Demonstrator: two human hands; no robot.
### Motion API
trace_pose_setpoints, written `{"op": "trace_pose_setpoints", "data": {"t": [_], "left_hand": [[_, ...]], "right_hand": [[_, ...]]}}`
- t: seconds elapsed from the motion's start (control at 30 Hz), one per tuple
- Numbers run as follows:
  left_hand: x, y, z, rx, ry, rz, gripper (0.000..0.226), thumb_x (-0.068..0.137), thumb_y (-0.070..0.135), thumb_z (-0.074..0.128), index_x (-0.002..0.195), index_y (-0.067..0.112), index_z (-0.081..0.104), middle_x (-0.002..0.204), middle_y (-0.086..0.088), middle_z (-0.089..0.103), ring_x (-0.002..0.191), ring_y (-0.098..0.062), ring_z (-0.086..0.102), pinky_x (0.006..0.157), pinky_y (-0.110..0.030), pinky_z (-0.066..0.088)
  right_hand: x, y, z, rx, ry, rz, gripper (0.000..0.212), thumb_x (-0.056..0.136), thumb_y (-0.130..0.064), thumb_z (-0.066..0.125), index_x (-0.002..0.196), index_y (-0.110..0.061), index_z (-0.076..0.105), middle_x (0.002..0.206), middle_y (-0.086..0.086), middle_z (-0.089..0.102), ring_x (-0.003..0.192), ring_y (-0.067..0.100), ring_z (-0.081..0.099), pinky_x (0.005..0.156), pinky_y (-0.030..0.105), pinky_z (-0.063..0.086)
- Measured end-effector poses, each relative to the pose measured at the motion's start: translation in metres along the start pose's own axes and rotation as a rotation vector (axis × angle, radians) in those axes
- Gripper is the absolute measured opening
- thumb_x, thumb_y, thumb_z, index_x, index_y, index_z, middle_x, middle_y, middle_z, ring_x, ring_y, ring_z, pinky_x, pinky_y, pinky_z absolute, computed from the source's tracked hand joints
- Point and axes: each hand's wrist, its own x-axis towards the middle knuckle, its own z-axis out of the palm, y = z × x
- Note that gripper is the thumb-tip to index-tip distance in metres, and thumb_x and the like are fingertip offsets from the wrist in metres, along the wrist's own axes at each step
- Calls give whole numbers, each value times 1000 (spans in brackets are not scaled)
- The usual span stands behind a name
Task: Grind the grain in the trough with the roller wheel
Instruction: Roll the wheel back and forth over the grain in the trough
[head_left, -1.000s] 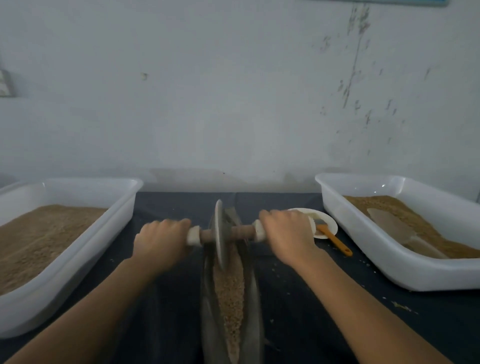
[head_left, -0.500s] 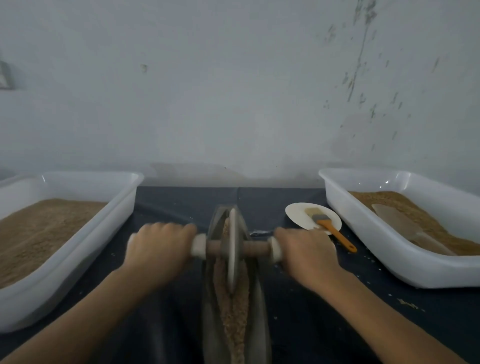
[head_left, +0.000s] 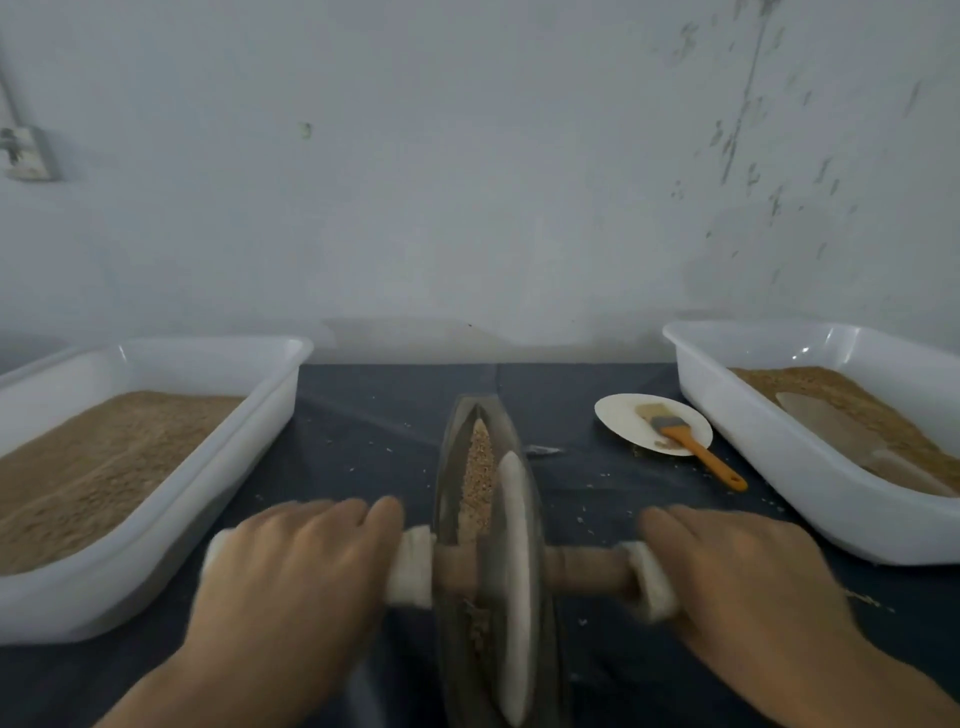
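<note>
A narrow boat-shaped metal trough (head_left: 448, 467) lies lengthwise in the middle of the dark table, with tan grain (head_left: 479, 478) along its groove. A pale roller wheel (head_left: 514, 582) stands upright in the near part of the trough on a wooden axle (head_left: 587, 569) with white-wrapped ends. My left hand (head_left: 296, 577) grips the left end of the axle. My right hand (head_left: 737, 587) grips the right end. Both hands are blurred by motion.
A white tub of tan grain (head_left: 145, 467) sits at the left, another white tub (head_left: 810, 467) with grain and a scoop at the right. A small white plate (head_left: 623, 421) with an orange-handled brush (head_left: 691, 447) lies between trough and right tub. A wall stands close behind.
Both hands have pulled the roller wheel toward me along the trough, from its far end to the near part. The far grain is now uncovered.
</note>
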Motion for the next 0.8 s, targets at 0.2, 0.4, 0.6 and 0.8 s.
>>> {"op": "trace_pose_setpoints", "data": {"t": [0.2,0.4,0.6,0.8], "left_hand": [[21,-9,26,124,-265,-83,49,53,44,82,75,35,38,58,13,43,48,-8,44,47,-23,17],[95,-56,108,128,-158,-308,19,86,42,54,82,26,44,77,4,61,67,-24,60,55,-30,31],[68,-32,75,136,-183,-251,25,83,37,63,84,28,39,80,8,61,64,-16,52,56,-29,29],[-5,2,-5,42,-20,-10,58,28,23,88,65,25,44,50,8,41,39,-12,34,50,-23,2]], "right_hand": [[21,2,27,-75,-227,69,36,66,-36,77,81,-34,44,69,-11,53,58,10,54,51,32,47],[133,18,71,-200,-28,89,27,71,-22,75,87,-21,53,78,-1,64,67,23,62,54,30,29],[88,15,63,-100,-159,137,25,81,-31,66,88,-28,42,84,-6,62,72,17,61,50,29,34],[4,11,4,31,-70,-13,61,35,-35,81,64,-38,27,48,-16,28,37,0,28,34,17,21]]}}
